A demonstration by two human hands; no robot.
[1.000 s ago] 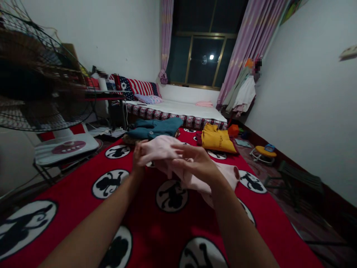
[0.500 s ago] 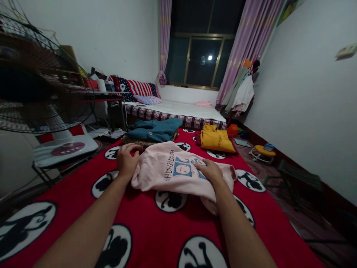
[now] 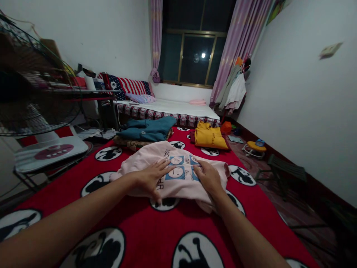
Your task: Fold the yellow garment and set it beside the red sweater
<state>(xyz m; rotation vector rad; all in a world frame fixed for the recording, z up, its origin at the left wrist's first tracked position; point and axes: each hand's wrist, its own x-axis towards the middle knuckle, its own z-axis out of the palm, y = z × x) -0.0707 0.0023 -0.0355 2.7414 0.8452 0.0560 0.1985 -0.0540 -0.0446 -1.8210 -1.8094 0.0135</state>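
Observation:
A pale pink sweatshirt (image 3: 139, 160) with blue printed faces and dark lettering lies partly folded on a red blanket (image 3: 145, 230) patterned with white ovals. My left hand (image 3: 153, 178) rests flat on the middle of the sweatshirt, fingers spread over the lettering and the print. Toward the sweatshirt's right end lies my right hand (image 3: 206, 176), its fingers stretched out on the print. Neither hand grips the cloth.
Beyond the sweatshirt sit a folded teal garment (image 3: 150, 128) on the left and a folded yellow garment (image 3: 210, 136) on the right. A fan (image 3: 30, 89) stands at the left beside a chair (image 3: 50, 150). A low stool (image 3: 255, 147) is on the floor at right.
My left hand has moved right from the sweatshirt's left edge onto its middle, spreading its fingers. The left end now lies stretched out farther. My right hand stays on the print.

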